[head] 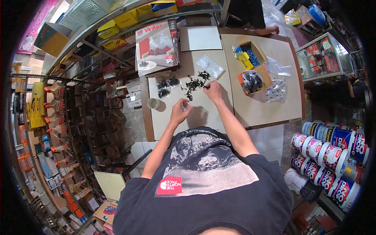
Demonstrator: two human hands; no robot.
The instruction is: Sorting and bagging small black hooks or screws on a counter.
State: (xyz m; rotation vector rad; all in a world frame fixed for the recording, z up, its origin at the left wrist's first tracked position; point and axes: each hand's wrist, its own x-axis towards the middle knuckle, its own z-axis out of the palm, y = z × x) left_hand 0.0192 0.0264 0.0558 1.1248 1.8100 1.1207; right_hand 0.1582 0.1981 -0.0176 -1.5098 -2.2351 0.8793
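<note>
My left hand point(179, 111) pinches a small clear plastic bag point(186, 108) above the near part of the table. At the right edge of a loose pile of black screws point(194, 84), my right hand point(213, 91) has its fingertips closed on a few of them; how many cannot be seen. A smaller clump of black screws point(189, 95) lies just beyond my left hand. Filled clear bags of black screws point(166, 85) rest to the left of the pile. Behind it lies a flat stack of clear plastic bags point(210, 66).
A white cup point(153, 103) stands near the table's left edge. On the right are an open box of blue pieces point(250, 54), a box with bagged black pieces point(252, 82) and a clear bag point(276, 89). Another person's hand point(268, 30) rests at the far edge. Paint buckets point(326, 152) are stacked at right.
</note>
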